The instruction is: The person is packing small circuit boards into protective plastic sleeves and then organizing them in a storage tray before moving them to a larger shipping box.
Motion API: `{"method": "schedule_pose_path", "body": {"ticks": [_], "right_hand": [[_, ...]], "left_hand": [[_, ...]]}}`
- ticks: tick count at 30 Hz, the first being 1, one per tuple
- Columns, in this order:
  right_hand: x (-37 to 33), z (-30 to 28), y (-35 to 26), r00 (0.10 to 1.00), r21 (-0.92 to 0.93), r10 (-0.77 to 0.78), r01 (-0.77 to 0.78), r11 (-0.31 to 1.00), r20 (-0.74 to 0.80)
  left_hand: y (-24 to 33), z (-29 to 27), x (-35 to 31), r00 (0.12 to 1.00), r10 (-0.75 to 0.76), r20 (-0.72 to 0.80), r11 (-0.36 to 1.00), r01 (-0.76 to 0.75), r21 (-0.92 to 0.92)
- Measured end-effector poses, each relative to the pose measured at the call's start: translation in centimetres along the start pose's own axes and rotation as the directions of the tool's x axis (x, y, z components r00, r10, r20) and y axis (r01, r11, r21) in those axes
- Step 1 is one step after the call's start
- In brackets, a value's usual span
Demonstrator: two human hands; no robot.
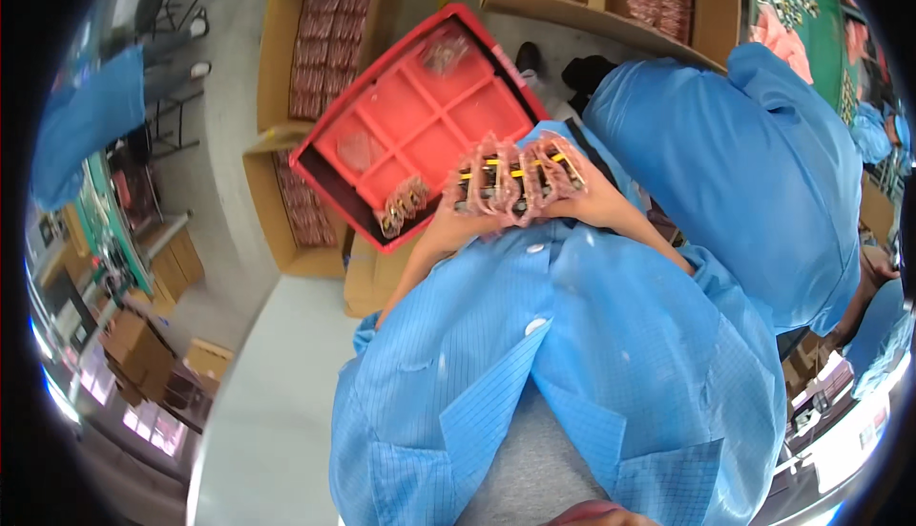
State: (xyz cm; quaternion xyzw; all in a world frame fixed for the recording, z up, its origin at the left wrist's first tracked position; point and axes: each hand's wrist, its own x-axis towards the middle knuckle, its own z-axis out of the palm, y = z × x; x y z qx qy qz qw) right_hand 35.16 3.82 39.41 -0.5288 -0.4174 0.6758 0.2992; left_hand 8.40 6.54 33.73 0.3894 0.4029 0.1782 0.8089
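Between my two hands I hold a row of several pink bubble-wrap packets (pixel 515 180), pressed together side by side. Dark parts with yellow and metallic bits show at their tops. My left hand (pixel 456 223) grips the row's left end and my right hand (pixel 599 199) its right end, with the thumb along the near side. Just beyond and to the left is a tilted red plastic crate (pixel 401 73) with a ribbed bottom. In its near corner lies a small bunch of wrapped parts (pixel 405 203); a clear crumpled wrap (pixel 445 52) lies at its far end.
Cardboard boxes of pink packets stand left (pixel 324 34) and beyond (pixel 611 6) the crate. A co-worker in a blue smock (pixel 725 173) is close on my right. A pale grey table top (pixel 272 402) lies at my left. Green work surfaces with small parts (pixel 792 1) show far right.
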Motion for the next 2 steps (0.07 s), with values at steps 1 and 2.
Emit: {"method": "schedule_pose_path", "body": {"ticks": [1, 2], "right_hand": [[1.2, -1.3, 0.6, 1.000, 0.094, -0.015, 0.017, 0.995, -0.020], [2.4, -2.3, 1.3, 0.998, 0.189, -0.025, 0.034, 0.981, -0.051]], "left_hand": [[0.9, -0.2, 1.4, 0.999, -0.034, 0.019, 0.971, 0.038, -0.235], [1.7, -0.6, 2.8, 0.996, -0.075, 0.054, 0.886, 0.091, -0.454]]}}
